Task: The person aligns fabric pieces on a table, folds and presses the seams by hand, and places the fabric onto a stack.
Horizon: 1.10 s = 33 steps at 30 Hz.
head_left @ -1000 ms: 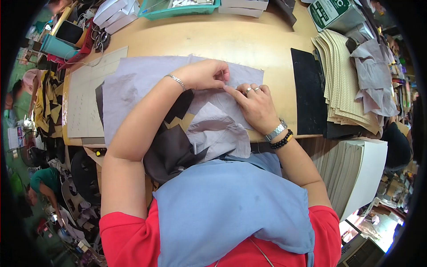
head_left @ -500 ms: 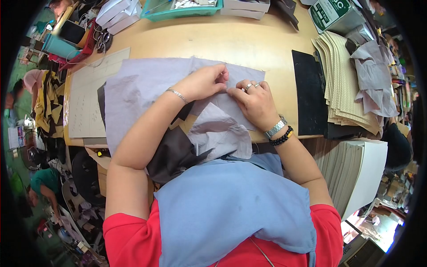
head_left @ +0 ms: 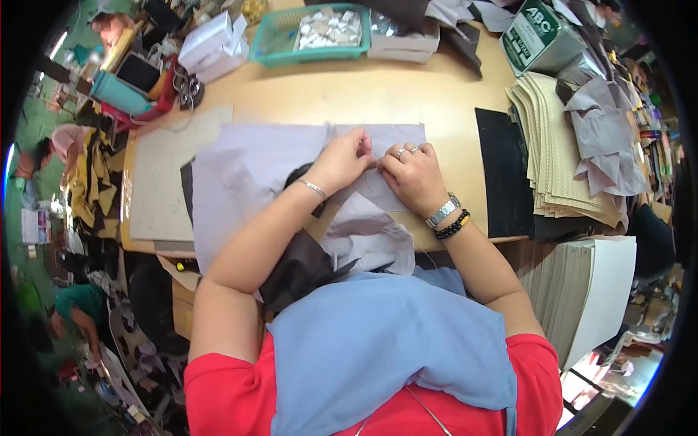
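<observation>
My left hand (head_left: 347,160), a chain bracelet on its wrist, has its fingers pinched together over the grey-lilac cloth (head_left: 254,156). Close on its right is my right hand (head_left: 413,173), with rings and a watch, its thumb and index finger pressed together. Whatever lies between the fingertips is too small to make out. The cloth is spread on the wooden table (head_left: 291,91). A crumpled light piece (head_left: 371,232) and a dark piece of material (head_left: 297,269) lie at the table's front edge, below my hands, partly against the blue apron (head_left: 392,327).
A teal basket (head_left: 273,49) with white pieces and white boxes (head_left: 211,51) stand at the back. Patterned sheets (head_left: 545,145) and a black sheet (head_left: 498,174) lie right, a thick board stack (head_left: 596,291) below. Marked paper (head_left: 156,189) lies left. Other people work at far left.
The view has shifted, so the table and its contents appear lower and more of the back shows. My hands stay close together, and the left part of the cloth looks blurred.
</observation>
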Available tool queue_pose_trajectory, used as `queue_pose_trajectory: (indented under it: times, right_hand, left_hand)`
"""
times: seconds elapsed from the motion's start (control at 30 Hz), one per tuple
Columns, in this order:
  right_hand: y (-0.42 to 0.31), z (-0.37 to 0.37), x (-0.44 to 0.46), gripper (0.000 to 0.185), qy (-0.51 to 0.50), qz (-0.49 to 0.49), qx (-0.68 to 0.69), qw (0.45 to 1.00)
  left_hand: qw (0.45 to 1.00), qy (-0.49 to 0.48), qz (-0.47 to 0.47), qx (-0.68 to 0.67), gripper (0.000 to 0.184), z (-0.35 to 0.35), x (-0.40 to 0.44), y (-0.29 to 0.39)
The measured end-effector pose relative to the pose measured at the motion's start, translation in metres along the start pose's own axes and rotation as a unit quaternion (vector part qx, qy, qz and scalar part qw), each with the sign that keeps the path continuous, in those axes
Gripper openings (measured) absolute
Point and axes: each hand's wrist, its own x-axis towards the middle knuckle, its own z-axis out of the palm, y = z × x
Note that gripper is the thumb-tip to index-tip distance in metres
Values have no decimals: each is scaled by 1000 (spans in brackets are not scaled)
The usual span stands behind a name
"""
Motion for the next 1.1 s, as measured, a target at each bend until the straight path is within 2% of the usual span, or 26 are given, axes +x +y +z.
queue_pose_trajectory:
  times: [0.13, 0.23, 0.43, 0.53, 0.63, 0.77, 0.93, 1.1]
  right_hand:
    - [2, 4, 10, 7, 37, 7, 0, 999]
    - [4, 8, 5, 8, 64, 8, 25, 998]
    - [8, 10, 1, 11, 56, -13, 24, 998]
    - [9, 12, 1, 10, 44, -27, 35, 998]
    - [7, 9, 4, 10, 39, -36, 43, 998]
    - [10, 7, 5, 11, 10, -8, 74, 997]
    - [18, -6, -7, 13, -45, 63, 117, 990]
    - [28, -11, -18, 18, -56, 123, 175, 975]
  left_hand:
    - [994, -25, -67, -81, 19, -9, 11, 2]
    - [991, -56, -110, -59, 20, -20, 8, 19]
    - [989, -65, -100, -89, 22, -16, 9, 7]
    - [993, -56, -82, -61, 20, -14, 6, 12]
    - [989, -12, 46, 143, 12, -12, -5, 23]
    - [977, 9, 94, 190, 5, -5, -12, 26]
    - [955, 29, 181, 233, 6, -1, -17, 20]
    - [941, 57, 244, 229, 7, -2, -22, 17]
